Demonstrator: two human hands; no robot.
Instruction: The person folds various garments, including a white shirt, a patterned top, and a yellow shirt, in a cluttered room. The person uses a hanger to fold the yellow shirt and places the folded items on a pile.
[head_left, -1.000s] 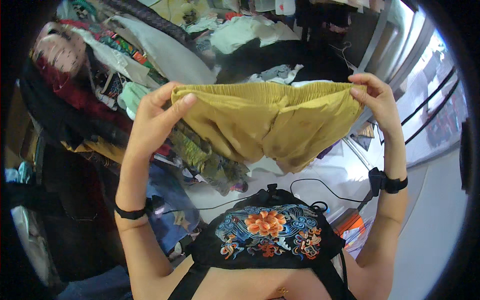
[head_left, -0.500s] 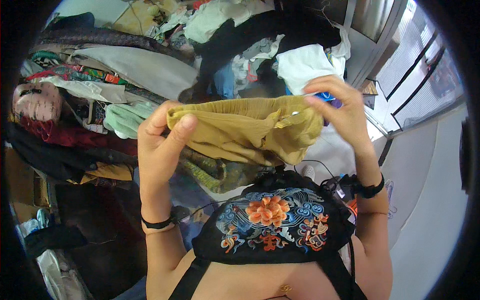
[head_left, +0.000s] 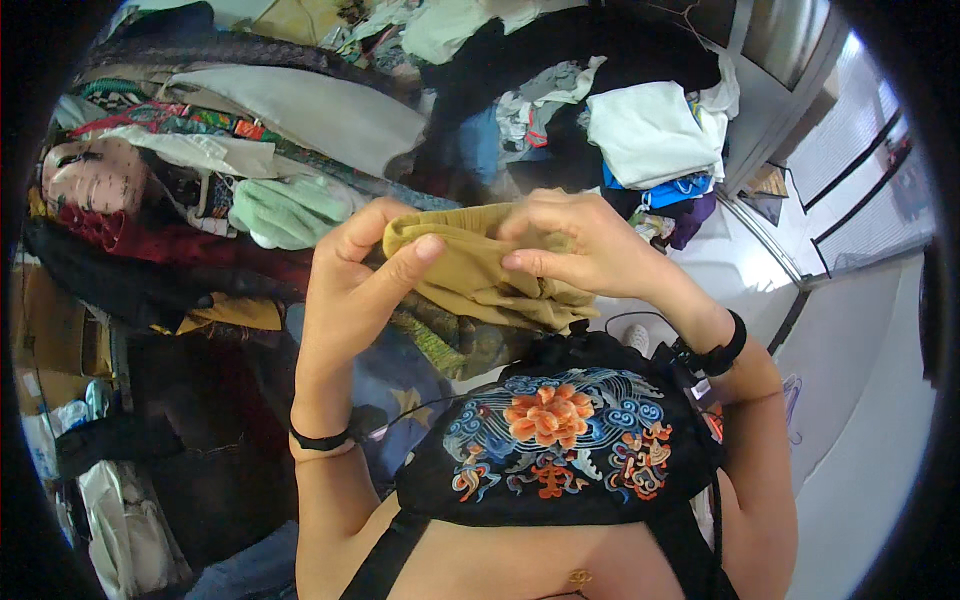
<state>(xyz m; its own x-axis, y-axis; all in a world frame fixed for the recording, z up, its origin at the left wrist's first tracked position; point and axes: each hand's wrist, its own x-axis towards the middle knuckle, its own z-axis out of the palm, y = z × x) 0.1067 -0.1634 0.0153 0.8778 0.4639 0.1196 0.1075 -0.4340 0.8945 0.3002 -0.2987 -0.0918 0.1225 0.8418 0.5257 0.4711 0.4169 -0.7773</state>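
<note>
From here, the left hand (head_left: 352, 272) stands upright, pinching the yellow shorts (head_left: 462, 268); the right hand (head_left: 585, 245) angles inward, fingers curled, their grip unclear.

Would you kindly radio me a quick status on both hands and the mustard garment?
Left hand pinching mustard garment at gathered edge. Right hand over its other side, grip unclear. Garment bunched between hands. Patterned green cloth visible just below it.

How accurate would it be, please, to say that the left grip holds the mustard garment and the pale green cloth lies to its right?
Only the side is wrong: in the head view, the pale green cloth lies to the left of the mustard garment, which the left grip does hold.
</note>
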